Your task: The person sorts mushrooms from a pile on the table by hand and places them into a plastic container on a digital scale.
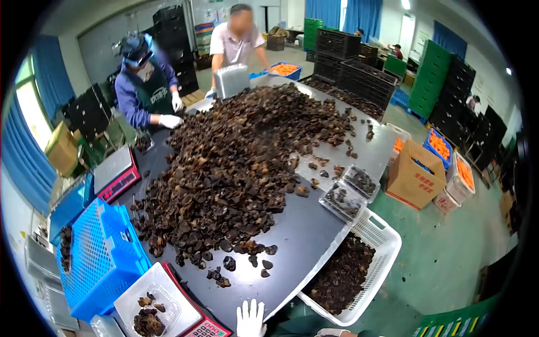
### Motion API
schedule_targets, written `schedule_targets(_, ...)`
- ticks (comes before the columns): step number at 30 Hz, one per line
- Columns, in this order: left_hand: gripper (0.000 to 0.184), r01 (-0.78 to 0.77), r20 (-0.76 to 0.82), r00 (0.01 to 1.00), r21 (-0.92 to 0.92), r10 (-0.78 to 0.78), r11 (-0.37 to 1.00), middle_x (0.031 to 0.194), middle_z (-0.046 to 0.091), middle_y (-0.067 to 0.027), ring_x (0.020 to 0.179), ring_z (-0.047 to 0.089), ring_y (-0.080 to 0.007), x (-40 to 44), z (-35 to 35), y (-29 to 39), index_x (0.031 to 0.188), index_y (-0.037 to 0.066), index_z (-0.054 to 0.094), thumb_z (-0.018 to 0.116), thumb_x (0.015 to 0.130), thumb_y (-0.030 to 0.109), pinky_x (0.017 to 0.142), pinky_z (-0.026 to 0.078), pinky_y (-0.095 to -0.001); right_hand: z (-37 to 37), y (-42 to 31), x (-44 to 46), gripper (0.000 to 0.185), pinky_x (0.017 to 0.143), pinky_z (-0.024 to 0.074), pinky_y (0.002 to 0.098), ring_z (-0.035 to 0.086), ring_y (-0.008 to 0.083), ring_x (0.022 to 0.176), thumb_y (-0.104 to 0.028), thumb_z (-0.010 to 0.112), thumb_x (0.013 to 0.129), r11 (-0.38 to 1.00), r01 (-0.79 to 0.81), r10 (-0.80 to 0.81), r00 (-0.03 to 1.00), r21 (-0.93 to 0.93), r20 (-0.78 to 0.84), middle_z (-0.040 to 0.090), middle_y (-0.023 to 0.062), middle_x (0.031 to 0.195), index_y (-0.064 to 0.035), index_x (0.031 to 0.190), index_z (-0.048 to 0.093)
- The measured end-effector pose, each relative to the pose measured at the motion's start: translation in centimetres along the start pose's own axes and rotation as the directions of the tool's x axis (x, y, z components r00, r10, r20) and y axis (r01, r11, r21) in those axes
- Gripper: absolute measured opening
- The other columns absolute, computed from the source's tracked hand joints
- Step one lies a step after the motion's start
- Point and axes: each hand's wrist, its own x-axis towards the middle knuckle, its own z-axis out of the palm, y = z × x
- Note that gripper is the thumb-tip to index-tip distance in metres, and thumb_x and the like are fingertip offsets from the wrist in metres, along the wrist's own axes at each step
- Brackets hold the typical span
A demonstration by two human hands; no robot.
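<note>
My left hand [251,320], in a white glove, is at the table's near edge with its fingers stretched out and nothing in them. At the bottom edge a sliver of pale glove and wrist looks like my right hand [331,332]; its fingers are hidden. A large heap of dark brown pieces like dried wood ear mushrooms [224,163] covers much of the dark metal table [303,236]. Left of my left hand, a red scale [205,326] carries a clear plastic tray [174,300] with several of these pieces.
A white basket [387,241] of dark pieces stands right of the table, below clear lidded boxes [343,201]. Blue crates [95,253] and a second scale [118,171] line the left. Two people [149,92] [238,42] stand across the table. A cardboard box [415,174] is on the floor.
</note>
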Motion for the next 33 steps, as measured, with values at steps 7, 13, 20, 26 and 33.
schedule_targets(7, 0.084, -0.038, -0.048, 0.998, -0.196, 0.029, 0.98, 0.144, 0.03, -0.0236, 0.133, 0.024, -0.0467, -0.3, 1.8, -1.4, 0.14, 0.007, 0.035, 0.072, 0.065, 0.02, 0.106, 0.022, -0.0603, -1.3, -3.6, -3.4, 0.044, 0.083, 0.0461, 0.04, 0.062, 0.0324, 0.097, -0.038, 0.052, 0.082, 0.987, -0.155, 0.153, 0.986, 0.03, 0.069, 0.066, 0.0161, 0.105, -0.0024, 0.104, 0.065)
schedule_targets(13, 0.087, -0.051, -0.078, 0.996, -0.187, 0.037, 0.981, 0.146, 0.027, -0.0214, 0.136, 0.021, -0.0432, -0.3, 3.8, -1.7, 0.141, 0.012, 0.034, 0.072, 0.065, 0.029, 0.107, 0.021, -0.059, -2.4, -6.9, -6.1, 0.043, 0.081, 0.0469, 0.0399, 0.062, 0.0325, 0.096, -0.036, 0.054, 0.08, 0.968, -0.249, 0.245, 0.967, 0.044, 0.066, 0.066, 0.0161, 0.105, -0.0028, 0.105, 0.065)
schedule_targets(20, 0.084, -0.162, -0.043, 0.987, -0.216, 0.156, 0.963, 0.146, 0.026, -0.0238, 0.135, 0.021, -0.0469, -0.2, 4.3, -2.2, 0.142, 0.019, 0.035, 0.072, 0.068, 0.03, 0.106, 0.02, -0.0631, -2.0, -7.8, -7.2, 0.042, 0.08, 0.0478, 0.0398, 0.063, 0.0326, 0.095, -0.034, 0.056, 0.078, 0.952, -0.292, 0.298, 0.952, -0.087, 0.074, 0.066, 0.0161, 0.106, -0.0033, 0.105, 0.065)
schedule_targets(26, 0.066, -0.207, -0.22, 0.963, -0.218, 0.158, 0.954, 0.143, 0.032, -0.0237, 0.13, 0.029, -0.0496, -0.1, 4.8, -2.2, 0.14, 0.023, 0.04, 0.051, 0.08, 0.049, 0.105, 0.021, -0.0644, -5.3, -23.0, -6.0, 0.037, 0.076, 0.0493, 0.0437, 0.062, 0.0346, 0.087, -0.042, 0.048, 0.085, 0.869, -0.437, 0.149, 0.676, -0.23, -0.722, 0.066, 0.0158, 0.088, -0.0095, 0.089, 0.066)
schedule_targets(33, 0.06, -0.164, -0.069, 0.986, -0.167, 0.155, 0.972, 0.143, 0.034, -0.0227, 0.132, 0.028, -0.0468, 0.0, 2.1, -2.0, 0.137, 0.022, 0.045, 0.053, 0.078, 0.024, 0.106, 0.018, -0.0641, -12.6, -31.9, -3.7, 0.025, 0.068, 0.0483, 0.0439, 0.062, 0.0336, 0.075, -0.029, 0.054, 0.085, 0.857, -0.231, -0.385, 0.305, -0.46, -0.871, 0.063, 0.0137, 0.076, -0.0074, 0.076, 0.064)
